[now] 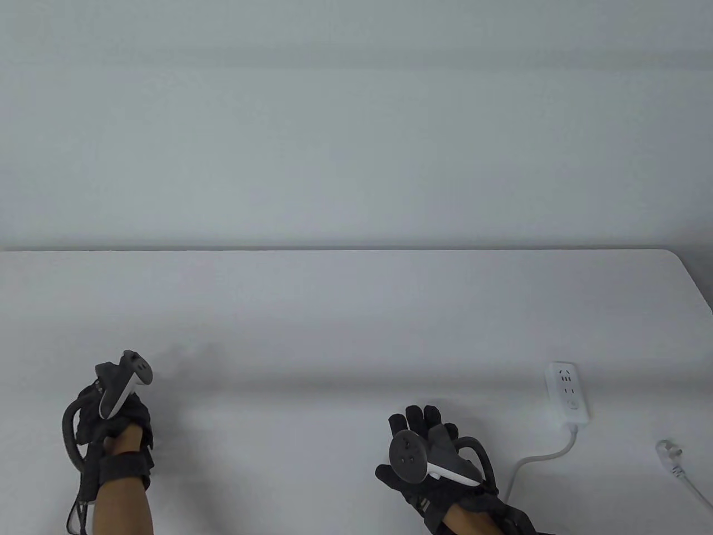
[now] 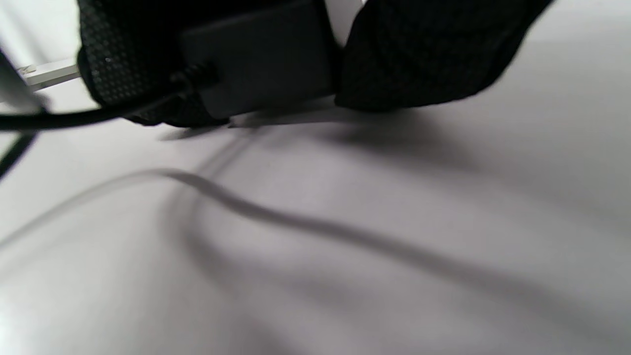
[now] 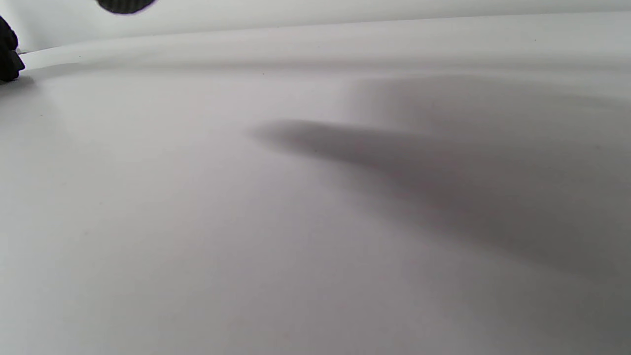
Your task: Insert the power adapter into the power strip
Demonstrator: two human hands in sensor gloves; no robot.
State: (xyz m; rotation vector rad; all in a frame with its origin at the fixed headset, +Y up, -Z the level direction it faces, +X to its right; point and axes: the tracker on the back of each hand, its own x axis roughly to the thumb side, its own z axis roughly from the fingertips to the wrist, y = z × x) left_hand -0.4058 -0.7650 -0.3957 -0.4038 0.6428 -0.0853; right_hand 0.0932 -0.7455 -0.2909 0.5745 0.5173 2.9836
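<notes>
The white power strip (image 1: 569, 393) lies flat on the table at the right, sockets facing up. My left hand (image 1: 120, 426) is at the front left, low over the table. In the left wrist view its gloved fingers (image 2: 429, 54) grip a black power adapter (image 2: 261, 64) just above the surface, and a thin black cable (image 2: 59, 117) leaves the adapter to the left. The adapter is hidden under the hand in the table view. My right hand (image 1: 421, 424) lies flat and empty on the table, fingers stretched out, well left of the strip.
The strip's white cord (image 1: 537, 458) curves toward the front edge. A white plug (image 1: 667, 450) with its own cord lies at the front right. The table's far edge (image 1: 356, 251) meets a plain wall. The right wrist view shows only bare tabletop (image 3: 315, 207).
</notes>
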